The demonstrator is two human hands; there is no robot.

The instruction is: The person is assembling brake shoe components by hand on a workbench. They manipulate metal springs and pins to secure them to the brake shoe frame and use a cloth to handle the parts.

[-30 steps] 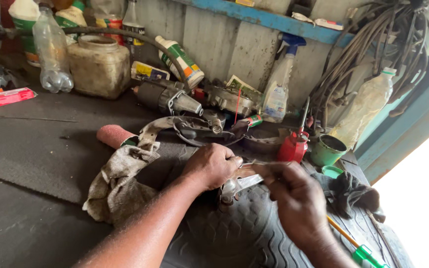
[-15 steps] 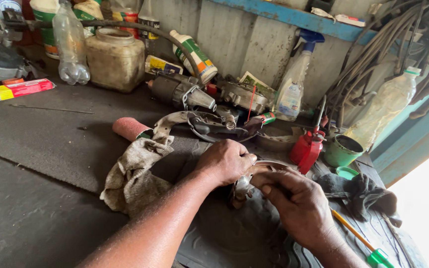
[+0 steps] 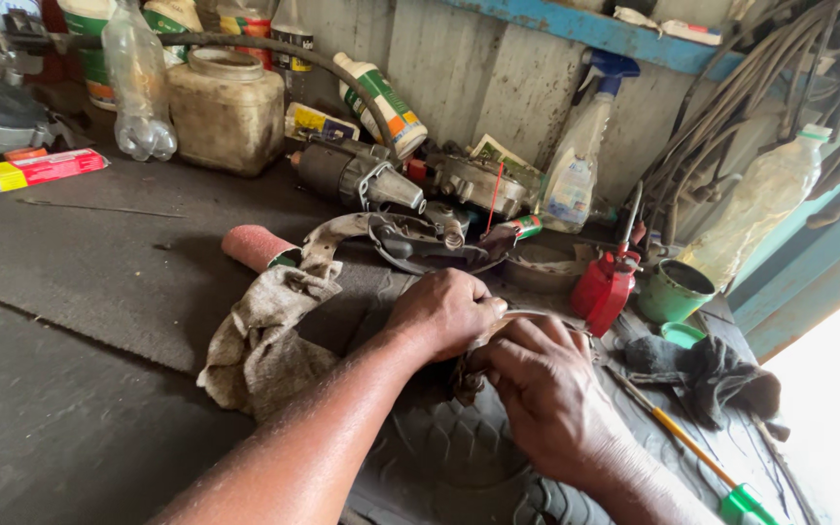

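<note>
A small metal part (image 3: 527, 319) wrapped partly in a grimy scrap of cloth sits between the two hands, over a dark tyre (image 3: 459, 457) that lies on the surface; what kind of part it is cannot be told, since the fingers cover most of it. The left hand (image 3: 447, 309) is closed in a loose fist on the near end of the part, knuckles up. The right hand (image 3: 546, 399) curls around it from below, fingers bent and pressed against the cloth. Just left of the left hand lies a crumpled dirty rag (image 3: 264, 340), with a pink roller (image 3: 255, 247) beyond it. Beyond the hands rest a pair of pliers (image 3: 420, 245) and greasy motor parts (image 3: 362, 175). To the right of the hands stand a red oil can (image 3: 603, 290) and a green cup (image 3: 673, 290), and a screwdriver (image 3: 692, 447) lies just beside the right wrist.
</note>
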